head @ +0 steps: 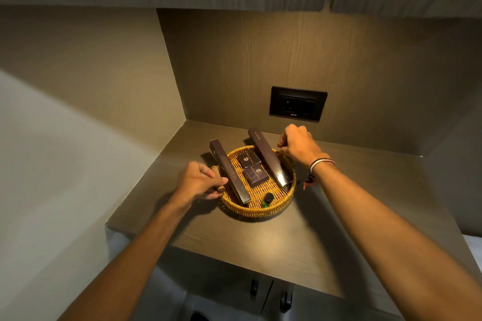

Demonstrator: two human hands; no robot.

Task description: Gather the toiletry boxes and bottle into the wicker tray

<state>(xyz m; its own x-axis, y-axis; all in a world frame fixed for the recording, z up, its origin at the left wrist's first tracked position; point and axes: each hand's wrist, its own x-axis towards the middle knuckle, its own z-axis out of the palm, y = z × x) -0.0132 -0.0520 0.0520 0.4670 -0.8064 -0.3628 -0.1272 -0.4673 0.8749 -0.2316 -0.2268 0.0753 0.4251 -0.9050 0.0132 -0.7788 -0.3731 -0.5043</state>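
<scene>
A round wicker tray [263,210] sits on the dark wood counter. Inside it lie two long dark boxes, one at the left [229,172] and one at the right [268,156], both sticking out over the far rim. Two small square dark boxes [249,160] [257,174] lie between them. A small green bottle with a black cap [267,199] rests near the front rim. My left hand [199,181] grips the tray's left wooden handle. My right hand [300,146] is closed over the right handle, which it hides.
A black wall socket [298,103] is set in the back panel behind the tray. Walls close in at left and back, with cabinets overhead. The counter's front edge [221,255] lies near me, cupboard handles below it.
</scene>
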